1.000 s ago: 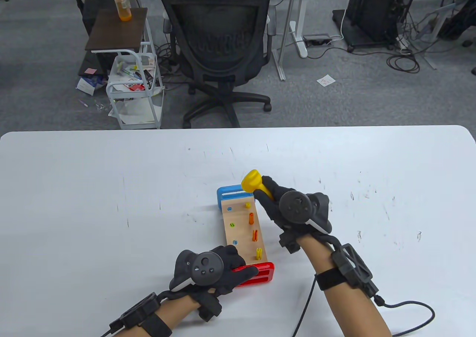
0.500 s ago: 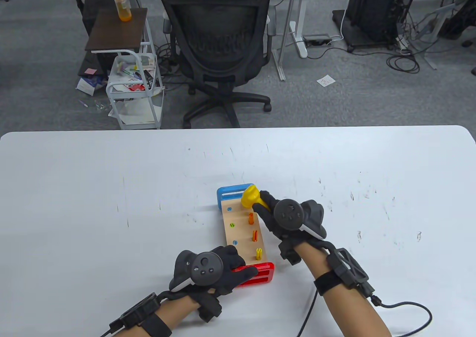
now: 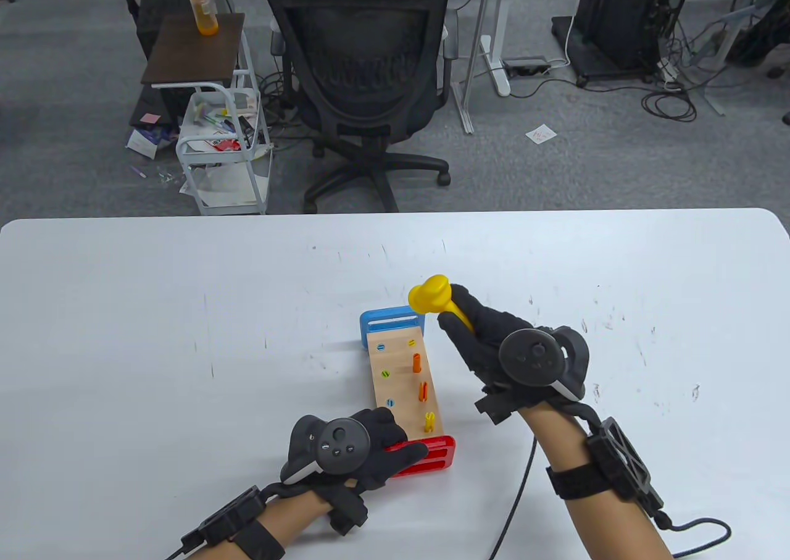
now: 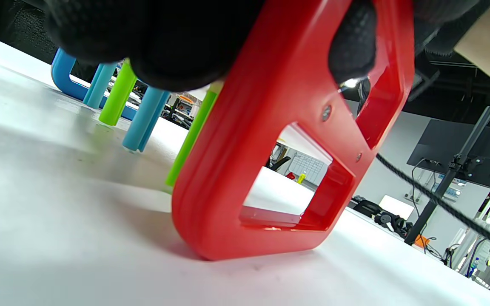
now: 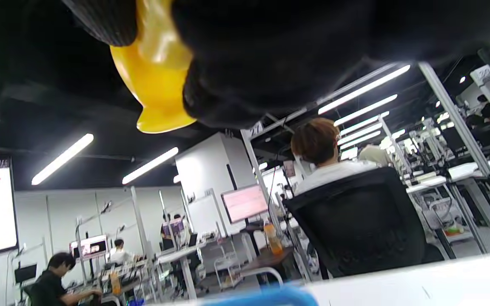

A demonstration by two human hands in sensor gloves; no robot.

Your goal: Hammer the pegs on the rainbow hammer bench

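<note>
My left hand (image 3: 364,446) grips the bench's red end (image 3: 432,455), right hand (image 3: 487,338) holds the yellow hammer (image 3: 432,294) raised, and three pegs (image 3: 423,391) aren't flush yet.

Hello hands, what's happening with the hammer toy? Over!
Right hand grips yellow hammer, raised. Left hand holds bench's red end. Three pegs stand proud. Nothing blocking.

Glossy red plastic bench end (image 4: 270,140), matt wooden top (image 3: 404,375)

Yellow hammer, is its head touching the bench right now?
No, the yellow hammer is raised in the right hand, clear of the bench.
</note>
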